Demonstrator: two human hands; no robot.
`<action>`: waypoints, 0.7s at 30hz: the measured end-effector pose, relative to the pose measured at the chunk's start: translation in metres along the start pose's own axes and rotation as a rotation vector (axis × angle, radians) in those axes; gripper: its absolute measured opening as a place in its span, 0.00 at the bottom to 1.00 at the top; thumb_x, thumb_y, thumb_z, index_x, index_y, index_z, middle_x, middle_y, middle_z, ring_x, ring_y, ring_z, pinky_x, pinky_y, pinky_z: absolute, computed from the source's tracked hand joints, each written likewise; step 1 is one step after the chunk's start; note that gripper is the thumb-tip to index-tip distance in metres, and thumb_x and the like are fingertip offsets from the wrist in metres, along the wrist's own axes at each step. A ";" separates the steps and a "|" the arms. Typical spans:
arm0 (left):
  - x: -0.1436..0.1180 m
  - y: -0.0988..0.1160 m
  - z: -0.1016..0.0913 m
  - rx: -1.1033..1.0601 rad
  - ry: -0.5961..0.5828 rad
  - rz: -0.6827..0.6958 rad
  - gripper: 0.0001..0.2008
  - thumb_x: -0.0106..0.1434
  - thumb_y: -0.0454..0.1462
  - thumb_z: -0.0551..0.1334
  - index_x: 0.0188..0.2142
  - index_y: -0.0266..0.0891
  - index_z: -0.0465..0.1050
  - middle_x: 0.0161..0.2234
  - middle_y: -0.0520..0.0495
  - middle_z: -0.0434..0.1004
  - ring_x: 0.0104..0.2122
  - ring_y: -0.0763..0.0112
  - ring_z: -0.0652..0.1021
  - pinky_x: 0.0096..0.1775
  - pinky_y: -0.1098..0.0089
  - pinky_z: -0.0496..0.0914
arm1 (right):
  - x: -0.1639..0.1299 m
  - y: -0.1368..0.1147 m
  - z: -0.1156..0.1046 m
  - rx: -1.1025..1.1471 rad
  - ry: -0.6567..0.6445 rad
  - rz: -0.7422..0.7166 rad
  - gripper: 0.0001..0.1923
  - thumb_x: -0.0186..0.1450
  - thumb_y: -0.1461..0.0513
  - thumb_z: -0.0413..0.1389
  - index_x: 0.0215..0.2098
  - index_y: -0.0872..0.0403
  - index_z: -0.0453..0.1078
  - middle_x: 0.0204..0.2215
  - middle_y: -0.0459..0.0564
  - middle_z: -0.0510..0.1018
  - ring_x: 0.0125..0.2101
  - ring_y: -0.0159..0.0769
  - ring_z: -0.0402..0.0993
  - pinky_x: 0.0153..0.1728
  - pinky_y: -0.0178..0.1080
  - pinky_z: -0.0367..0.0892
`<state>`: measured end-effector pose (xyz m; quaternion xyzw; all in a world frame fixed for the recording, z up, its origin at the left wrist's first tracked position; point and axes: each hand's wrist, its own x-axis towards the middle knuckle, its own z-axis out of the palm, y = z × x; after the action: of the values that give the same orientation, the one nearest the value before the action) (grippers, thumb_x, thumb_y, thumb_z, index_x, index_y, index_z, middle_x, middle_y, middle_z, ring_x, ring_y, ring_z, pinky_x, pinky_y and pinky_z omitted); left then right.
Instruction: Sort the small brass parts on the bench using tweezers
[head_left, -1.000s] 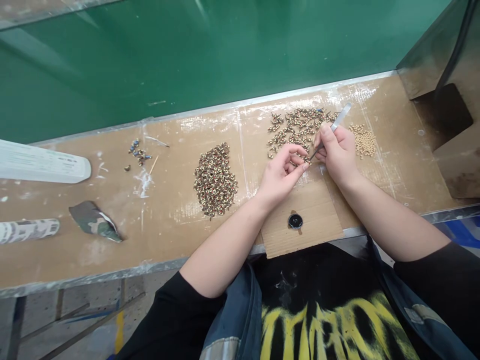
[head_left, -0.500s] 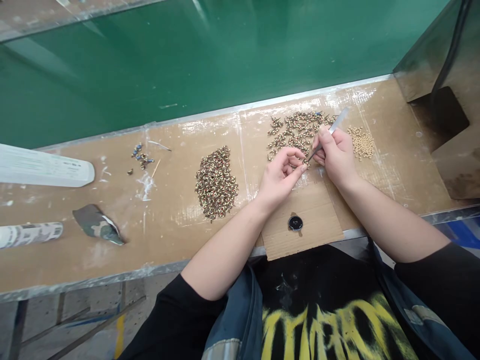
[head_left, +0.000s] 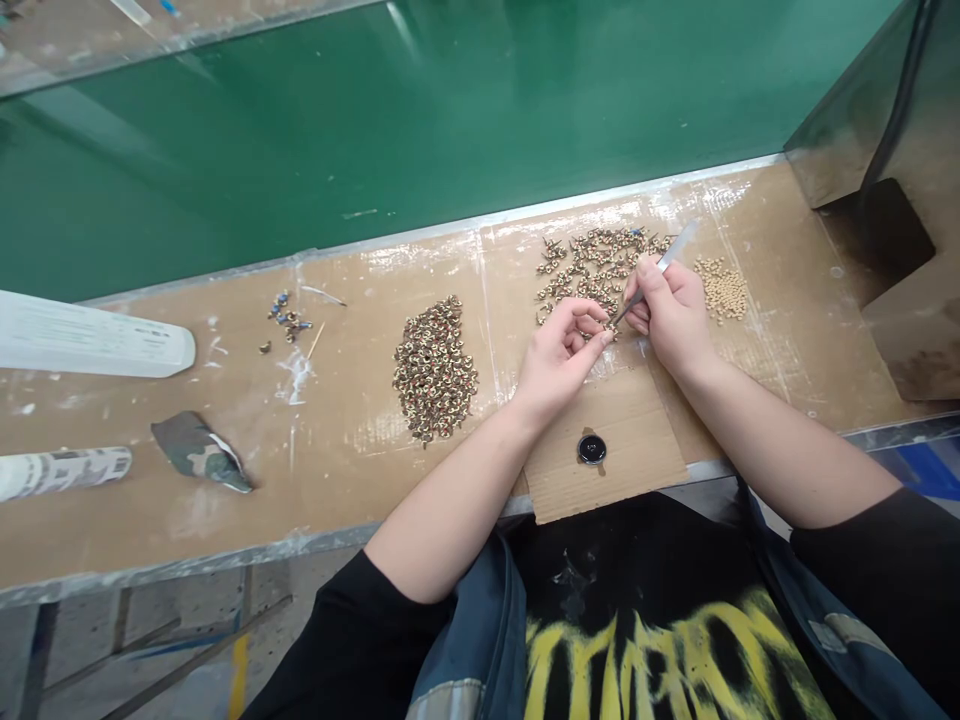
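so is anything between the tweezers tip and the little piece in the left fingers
Nothing visible does. The tweezers in the right hand point straight at the small metal piece pinched by the left hand; whether they touch cannot be told.

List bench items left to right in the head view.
White tube → camouflage scrap → blue bits → dense pile of small parts → left hand → right hand with tweezers → beige beads.

Green belt (head_left: 375, 130) ran behind a tan cardboard-brown bench (head_left: 337, 400) w/ white smears, on it a brass-and-red heap (head_left: 435, 368), gold-brown scatter (head_left: 592, 262), cream beads (head_left: 724, 288), silver tweezers (head_left: 660, 265), black disc (head_left: 592, 448), camo scrap (head_left: 199, 452), white tube (head_left: 90, 340), plus black shirt w/ yellow print (head_left: 660, 650).
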<state>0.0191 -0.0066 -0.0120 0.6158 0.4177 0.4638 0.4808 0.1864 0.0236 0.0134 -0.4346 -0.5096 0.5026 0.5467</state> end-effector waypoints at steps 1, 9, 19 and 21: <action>0.000 0.000 0.000 0.002 0.000 -0.001 0.09 0.68 0.36 0.68 0.48 0.43 0.74 0.36 0.51 0.76 0.28 0.78 0.74 0.28 0.75 0.68 | 0.000 -0.001 0.000 -0.001 0.002 0.003 0.30 0.68 0.34 0.58 0.29 0.47 0.61 0.16 0.37 0.51 0.15 0.28 0.47 0.15 0.36 0.49; -0.001 -0.001 -0.001 0.012 0.007 -0.001 0.10 0.69 0.36 0.68 0.48 0.43 0.75 0.37 0.52 0.76 0.25 0.81 0.70 0.27 0.76 0.66 | -0.001 -0.002 0.001 0.011 0.007 -0.009 0.30 0.68 0.34 0.58 0.28 0.48 0.62 0.15 0.36 0.51 0.15 0.28 0.47 0.15 0.37 0.50; -0.001 0.002 -0.001 0.030 0.026 -0.004 0.09 0.68 0.36 0.68 0.48 0.43 0.75 0.37 0.51 0.76 0.23 0.81 0.68 0.26 0.75 0.67 | 0.000 -0.001 0.002 -0.003 0.024 -0.021 0.28 0.69 0.36 0.59 0.28 0.47 0.64 0.15 0.37 0.52 0.14 0.29 0.48 0.15 0.38 0.50; -0.001 0.003 -0.001 0.031 0.028 -0.004 0.09 0.68 0.36 0.68 0.47 0.43 0.75 0.37 0.51 0.76 0.24 0.81 0.69 0.26 0.75 0.67 | 0.000 -0.001 0.002 -0.012 0.026 -0.017 0.28 0.69 0.35 0.59 0.28 0.47 0.65 0.15 0.37 0.52 0.14 0.30 0.48 0.15 0.39 0.51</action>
<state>0.0185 -0.0075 -0.0094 0.6157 0.4327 0.4651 0.4662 0.1848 0.0231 0.0142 -0.4399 -0.5092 0.4892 0.5549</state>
